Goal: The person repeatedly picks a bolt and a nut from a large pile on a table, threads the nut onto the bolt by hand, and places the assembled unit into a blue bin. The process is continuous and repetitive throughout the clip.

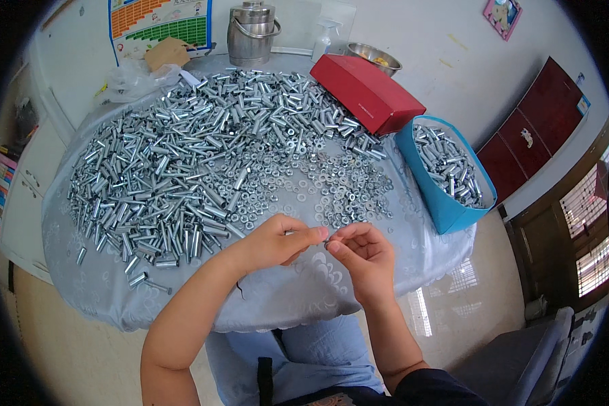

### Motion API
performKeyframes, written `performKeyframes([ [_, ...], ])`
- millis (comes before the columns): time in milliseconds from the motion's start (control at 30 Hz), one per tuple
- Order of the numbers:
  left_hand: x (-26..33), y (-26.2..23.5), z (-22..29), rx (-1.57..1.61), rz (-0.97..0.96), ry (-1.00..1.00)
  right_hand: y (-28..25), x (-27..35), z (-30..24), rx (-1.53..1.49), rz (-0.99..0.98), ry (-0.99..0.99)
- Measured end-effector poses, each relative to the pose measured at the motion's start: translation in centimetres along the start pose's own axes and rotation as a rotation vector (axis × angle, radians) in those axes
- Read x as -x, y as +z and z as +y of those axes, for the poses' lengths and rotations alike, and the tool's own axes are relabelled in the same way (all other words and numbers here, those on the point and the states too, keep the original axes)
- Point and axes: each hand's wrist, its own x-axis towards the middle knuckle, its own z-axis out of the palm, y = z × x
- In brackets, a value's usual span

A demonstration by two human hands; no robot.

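My left hand (285,241) and my right hand (369,256) meet over the near part of the table, fingertips almost touching. A small dark metal piece (327,244), perhaps a nut, shows in the pinch of my right thumb and fingers. My left fingers are curled in with the thumb pressed on top; whatever they grip is hidden. Just beyond the hands lie many loose washers and nuts (348,196). Left of these and farther back spreads a large heap of metal sleeves and bolts (162,162).
A blue fabric bin (446,215) at the right holds more metal sleeves. Behind the heap sit a red box (369,91), a steel canister (250,40), a spray bottle (325,39), a metal bowl (394,66) and a plastic bag (132,81). A silvery tablecloth (210,298) covers the table.
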Motion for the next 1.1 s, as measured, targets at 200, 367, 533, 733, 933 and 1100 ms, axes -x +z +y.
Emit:
performKeyframes([
  [200,0.1,-0.1,0.0,0.028,-0.031,0.000,-0.1,0.0,0.0,0.026,0.026,-0.035],
  [367,0.1,0.1,-0.1,-0.001,-0.034,-0.007,-0.2,-0.1,0.0,0.015,0.010,-0.056],
  [533,0.1,0.1,-0.1,0.037,-0.068,-0.029,-0.2,-0.3,0.4,-0.063,-0.012,-0.014],
  [733,0.1,0.1,-0.2,0.156,-0.070,-0.037,0.3,-0.3,0.7,-0.032,-0.017,-0.066],
  [933,0.0,0.1,-0.1,0.246,-0.070,-0.058,0.5,-0.1,1.3,0.169,-0.033,-0.229],
  [1100,0.3,0.6,0.6,0.202,-0.062,-0.050,0.4,-0.3,1.3,0.233,-0.073,-0.274],
])
